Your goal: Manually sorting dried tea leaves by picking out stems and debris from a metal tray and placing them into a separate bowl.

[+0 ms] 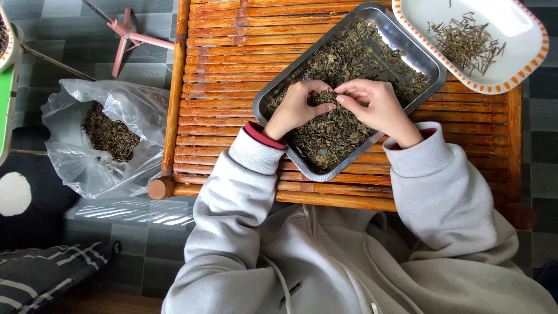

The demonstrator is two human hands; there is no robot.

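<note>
A steel tray (431, 60) heaped with dried dark-green leaves (334, 125) lies slanted on a slatted bamboo table (221, 70). Both hands meet over the tray's middle. My left hand (296, 106) has its fingers curled and pinches a clump of leaves. My right hand (375, 104) faces it, thumb and forefinger pinched on the same clump. Grey sleeves with red inner cuffs cover both arms.
A white plate with an orange dashed rim (511, 35) holds a small pile of thin stems (465, 40) at the table's far right. On the tiled floor to the left, an open clear plastic bag (75, 157) holds more dried leaves (109, 135). A pink stand (128, 35) sits beyond it.
</note>
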